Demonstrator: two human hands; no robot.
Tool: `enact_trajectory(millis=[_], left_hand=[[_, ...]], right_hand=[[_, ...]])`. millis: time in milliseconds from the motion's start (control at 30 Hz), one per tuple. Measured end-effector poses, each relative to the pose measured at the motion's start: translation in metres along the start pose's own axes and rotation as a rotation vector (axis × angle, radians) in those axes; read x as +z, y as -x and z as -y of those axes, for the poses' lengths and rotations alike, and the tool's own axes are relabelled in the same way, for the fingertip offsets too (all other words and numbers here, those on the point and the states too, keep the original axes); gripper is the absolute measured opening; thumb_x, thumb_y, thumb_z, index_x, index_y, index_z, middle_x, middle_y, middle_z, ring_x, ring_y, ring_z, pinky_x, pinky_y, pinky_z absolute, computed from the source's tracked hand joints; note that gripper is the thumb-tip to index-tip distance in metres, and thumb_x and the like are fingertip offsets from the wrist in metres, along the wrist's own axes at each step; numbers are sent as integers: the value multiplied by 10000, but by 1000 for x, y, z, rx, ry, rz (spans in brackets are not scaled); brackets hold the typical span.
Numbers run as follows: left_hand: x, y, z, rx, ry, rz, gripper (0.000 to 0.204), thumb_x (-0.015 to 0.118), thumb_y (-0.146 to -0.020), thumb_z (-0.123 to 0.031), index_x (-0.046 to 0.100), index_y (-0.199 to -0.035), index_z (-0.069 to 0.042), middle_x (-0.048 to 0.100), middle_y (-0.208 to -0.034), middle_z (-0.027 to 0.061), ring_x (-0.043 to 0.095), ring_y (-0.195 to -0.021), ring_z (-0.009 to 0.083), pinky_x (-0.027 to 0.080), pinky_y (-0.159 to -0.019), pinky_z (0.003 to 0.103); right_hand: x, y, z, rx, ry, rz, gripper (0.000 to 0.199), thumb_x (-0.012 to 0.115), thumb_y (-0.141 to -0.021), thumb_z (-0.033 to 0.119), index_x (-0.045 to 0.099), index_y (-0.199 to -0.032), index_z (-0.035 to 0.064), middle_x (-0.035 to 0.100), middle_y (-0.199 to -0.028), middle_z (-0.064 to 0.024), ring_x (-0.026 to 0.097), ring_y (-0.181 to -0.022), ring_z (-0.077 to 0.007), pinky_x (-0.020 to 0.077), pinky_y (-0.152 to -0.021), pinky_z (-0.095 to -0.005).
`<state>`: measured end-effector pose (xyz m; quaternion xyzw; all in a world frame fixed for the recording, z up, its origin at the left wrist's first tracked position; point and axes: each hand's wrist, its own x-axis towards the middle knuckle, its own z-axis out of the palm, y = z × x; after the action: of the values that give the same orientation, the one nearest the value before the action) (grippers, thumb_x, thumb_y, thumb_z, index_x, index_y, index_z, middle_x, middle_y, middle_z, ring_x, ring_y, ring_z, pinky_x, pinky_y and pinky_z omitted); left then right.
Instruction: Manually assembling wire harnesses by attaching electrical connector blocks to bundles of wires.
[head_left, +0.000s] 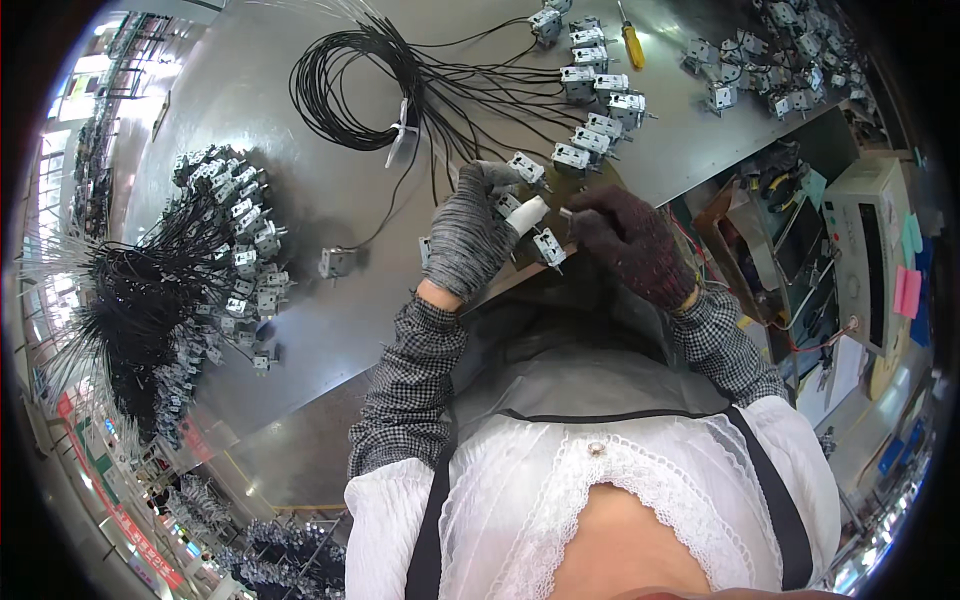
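My left hand (468,232), in a grey knit glove, grips a small metal solenoid part with a white end (527,212) near the table's front edge. My right hand (628,240), in a dark maroon knit glove, pinches a small metal pin (566,212) right beside that white end. Two more metal solenoid units (548,247) lie just under and above my left fingers, their black wires running away across the grey metal table (300,250).
A row of wired solenoids (590,100) and a coiled black wire bundle (350,85) lie beyond my hands. A large heap of wired units (215,250) sits left. A yellow-handled screwdriver (631,40), loose units (770,60) and a beige instrument (868,250) are to the right.
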<state>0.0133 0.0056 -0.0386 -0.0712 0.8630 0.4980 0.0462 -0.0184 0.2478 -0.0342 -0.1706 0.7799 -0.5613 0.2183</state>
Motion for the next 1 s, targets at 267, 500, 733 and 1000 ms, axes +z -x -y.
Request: enact_trajectory(millis=[267, 500, 733, 1000], left_hand=[[3, 0, -9, 22, -90, -14, 489, 893, -898, -216, 565, -1220, -52, 728, -1131, 76, 717, -1014, 176, 603, -891, 354], [1, 8, -26, -59, -183, 0, 442, 888, -895, -266, 628, -1165, -32, 758, -1056, 86, 744, -940, 191, 604, -863, 359], [10, 0, -23, -17, -242, -24, 429, 865, -903, -275, 612, -1179, -66, 773, -1014, 124, 777, -908, 294, 611, -812, 419], [2, 14, -26, 64, -163, -47, 388, 868, -917, -273, 611, -1147, -96, 762, -965, 126, 771, -833, 275, 600, -714, 420]], right_hand=[[22, 2, 4, -311, 253, 15, 309, 751, -960, 217, 691, -1194, 24, 708, -1078, -214, 722, -966, -389, 576, -852, -469], [17, 19, -5, -100, 116, -16, 326, 747, -960, 187, 698, -1237, 23, 716, -1087, -193, 720, -1007, -356, 575, -881, -448], [28, 12, 1, -349, 326, -45, 325, 762, -963, 172, 680, -1248, 39, 718, -1061, -147, 722, -925, -273, 575, -849, -410], [22, 19, 0, 324, -517, 201, 436, 607, -1091, 433, 677, -1211, 20, 715, -981, -86, 700, -864, -234, 573, -799, -434]])
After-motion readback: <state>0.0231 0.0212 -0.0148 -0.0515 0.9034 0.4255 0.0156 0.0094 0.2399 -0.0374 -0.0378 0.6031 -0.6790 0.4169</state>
